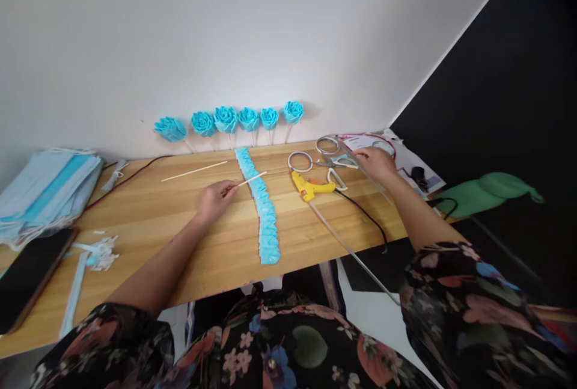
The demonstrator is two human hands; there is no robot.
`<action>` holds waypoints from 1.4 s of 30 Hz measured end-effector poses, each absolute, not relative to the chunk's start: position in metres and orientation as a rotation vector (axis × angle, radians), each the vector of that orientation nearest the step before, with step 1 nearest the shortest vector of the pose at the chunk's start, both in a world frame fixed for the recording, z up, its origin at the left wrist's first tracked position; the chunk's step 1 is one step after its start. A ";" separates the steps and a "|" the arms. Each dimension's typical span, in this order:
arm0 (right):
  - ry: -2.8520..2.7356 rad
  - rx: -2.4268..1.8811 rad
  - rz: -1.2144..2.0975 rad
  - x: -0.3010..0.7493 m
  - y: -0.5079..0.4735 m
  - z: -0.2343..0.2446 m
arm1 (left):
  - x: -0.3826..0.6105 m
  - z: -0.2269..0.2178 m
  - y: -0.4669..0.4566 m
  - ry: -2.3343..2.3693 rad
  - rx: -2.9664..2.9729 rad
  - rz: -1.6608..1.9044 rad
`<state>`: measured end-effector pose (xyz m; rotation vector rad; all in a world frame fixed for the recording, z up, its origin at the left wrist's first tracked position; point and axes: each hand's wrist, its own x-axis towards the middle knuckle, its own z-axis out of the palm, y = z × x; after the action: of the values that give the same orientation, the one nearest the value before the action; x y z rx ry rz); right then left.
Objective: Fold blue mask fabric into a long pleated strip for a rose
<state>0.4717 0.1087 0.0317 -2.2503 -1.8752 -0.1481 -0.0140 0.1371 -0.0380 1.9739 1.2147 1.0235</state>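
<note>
My left hand [215, 199] pinches a thin wooden stick [252, 179], whose far end lies over a long strip of folded blue pieces [265, 211] running across the wooden table [180, 238]. My right hand [376, 162] rests at the table's far right, its fingers curled on a clear glue stick [360, 163] next to the scissors [336, 162]. A yellow glue gun [311, 186] lies between the strip and my right hand, with a glue stick poking out of its back.
Several blue fabric roses [225, 118] on sticks lean against the wall. A second stick [193, 171] lies to the left. A stack of blue face masks [42, 187], a dark phone [27, 275] and mask scraps [97, 254] sit at the left. Rolls of tape [300, 162] lie nearby.
</note>
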 end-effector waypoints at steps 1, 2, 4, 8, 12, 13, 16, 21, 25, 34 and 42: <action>-1.863 -2.306 -0.123 0.474 0.118 0.029 | -0.014 -0.038 0.137 1.210 1.977 1.023; -1.853 -2.351 -0.102 0.476 0.128 0.027 | -0.014 -0.037 0.136 1.207 1.977 1.023; -1.838 -2.414 -0.069 0.479 0.144 0.023 | -0.014 -0.037 0.135 1.206 1.970 1.027; -1.807 -2.534 0.027 0.485 0.171 0.016 | -0.013 -0.035 0.134 1.190 1.950 1.022; -1.785 -2.622 0.115 0.491 0.188 0.010 | -0.013 -0.033 0.134 1.184 1.931 1.003; -1.784 -2.630 0.125 0.492 0.190 0.009 | -0.013 -0.033 0.134 1.190 1.929 1.002; -1.799 -2.611 0.128 0.492 0.192 0.011 | -0.013 -0.033 0.134 1.202 1.937 0.991; -1.716 -2.570 -0.021 0.490 0.181 0.031 | -0.014 -0.035 0.136 1.186 1.933 0.995; -1.652 -2.510 -0.179 0.485 0.170 0.061 | -0.012 -0.035 0.135 1.188 1.931 0.996; -1.598 -2.122 -0.106 0.439 0.106 0.098 | -0.051 -0.022 0.162 1.472 2.103 1.013; -1.436 -1.895 0.194 0.367 -0.020 0.117 | -0.110 -0.009 0.180 1.704 2.347 0.762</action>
<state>0.3668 -0.0197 0.1166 -1.8950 -1.4357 0.1939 -0.1099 0.1803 -0.0091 2.3470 1.7037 0.7624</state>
